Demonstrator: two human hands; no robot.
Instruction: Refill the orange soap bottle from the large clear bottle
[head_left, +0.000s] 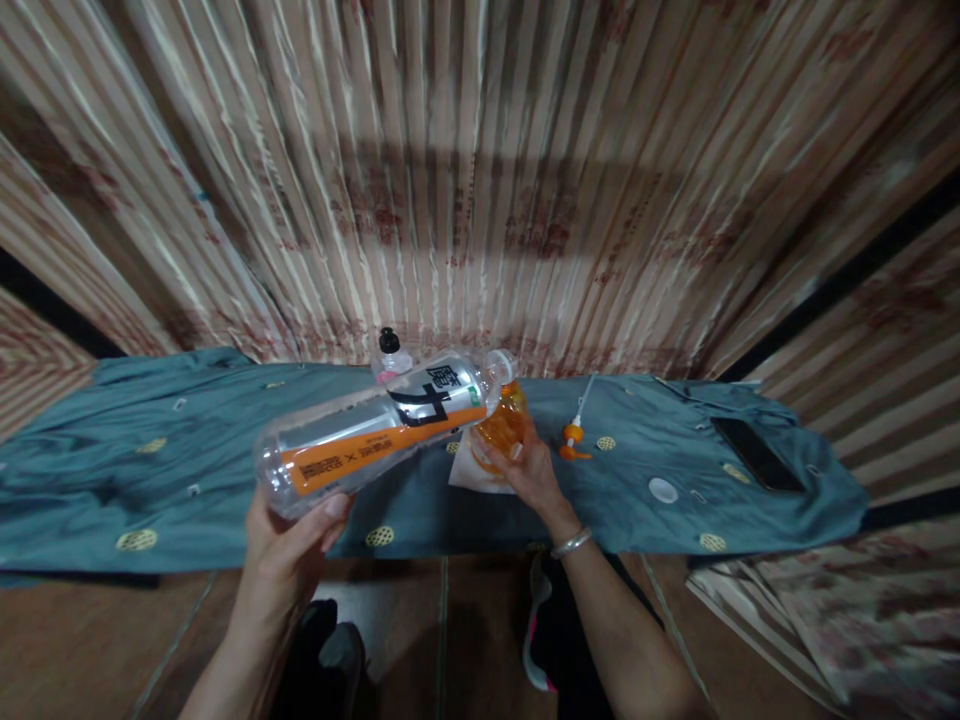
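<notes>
My left hand (300, 535) is closed around the lower end of a large clear plastic bottle (375, 420) with a silver and orange label. The bottle is tilted, its neck up and to the right, over an orange bottle (501, 430). My right hand (532, 470) is wrapped round that orange bottle, which stands on a white tissue (484, 478). Whether liquid flows between the two necks, I cannot make out. Right of my right hand lies an orange pump head (573, 436) with a clear tube.
Behind the large bottle stands a small clear bottle (394, 360) with a black cap. A white round cap (663, 490) and a black phone (756, 455) lie on the blue-green cloth (202, 470) to the right. A pleated curtain (480, 200) hangs behind the table.
</notes>
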